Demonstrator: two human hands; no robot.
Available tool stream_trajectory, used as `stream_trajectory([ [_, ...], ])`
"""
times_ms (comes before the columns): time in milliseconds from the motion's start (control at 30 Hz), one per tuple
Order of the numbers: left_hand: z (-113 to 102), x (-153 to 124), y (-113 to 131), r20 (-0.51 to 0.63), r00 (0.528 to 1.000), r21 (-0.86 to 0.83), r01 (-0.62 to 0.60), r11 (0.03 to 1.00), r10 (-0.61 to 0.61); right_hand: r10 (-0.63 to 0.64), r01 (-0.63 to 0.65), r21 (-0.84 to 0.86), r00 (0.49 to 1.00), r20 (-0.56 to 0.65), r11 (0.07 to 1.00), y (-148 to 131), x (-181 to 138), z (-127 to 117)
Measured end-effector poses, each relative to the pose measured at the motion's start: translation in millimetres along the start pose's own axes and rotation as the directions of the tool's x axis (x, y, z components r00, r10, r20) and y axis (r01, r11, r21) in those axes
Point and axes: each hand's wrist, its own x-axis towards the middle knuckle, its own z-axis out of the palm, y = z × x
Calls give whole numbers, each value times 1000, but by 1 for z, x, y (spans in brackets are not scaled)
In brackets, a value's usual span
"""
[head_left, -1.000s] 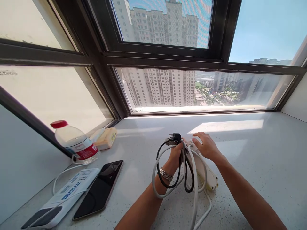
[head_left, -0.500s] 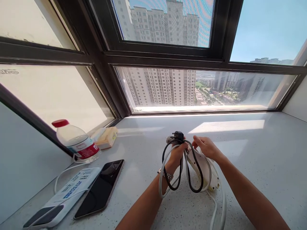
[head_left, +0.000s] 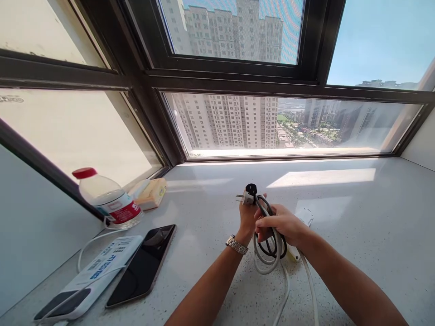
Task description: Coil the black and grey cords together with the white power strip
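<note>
L hand (head_left: 249, 216) fisted round looped black & white power cords (head_left: 268, 246), plugs (head_left: 248, 194) poking up above it. R hand (head_left: 280, 225) curled over same coils, just above speckled white stone sill (head_left: 356, 226). White plastic power strip (head_left: 303, 216) lies behind R hand. Dark phone (head_left: 142, 267) well to the left.

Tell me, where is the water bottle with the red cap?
The water bottle stands at the left of the head view on the countertop, against the window frame, with the tissue pack just right of it and the phone nearer the camera.
</note>
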Motion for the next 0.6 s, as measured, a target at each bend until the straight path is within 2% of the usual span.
stream_trajectory([
  [100, -1, 4, 9, 9, 999, 25, -33, 999, 32, -13, 22, 158, 998, -55, 987, -7, 3, -14],
  [233, -6, 9, 19, 7, 995, 16, -102, 995, 102, 2, 29, 227, 991, -133, 974, -11, 10, -35],
  [367, -9, 11, 21, -41, 985, 56, -163, 985, 165, -6, 35, 217, 992, -129, 976, -10, 14, -46],
  [500, -8, 7, 27, 72, 983, 118, -176, 977, 169, -17, 32, 144, 994, -106, 989, -10, 12, -48],
  [600, -9, 6, 39, 111, 988, 40, -114, 993, 109, -30, 41, 91, 992, -123, 995, -11, 12, -50],
])
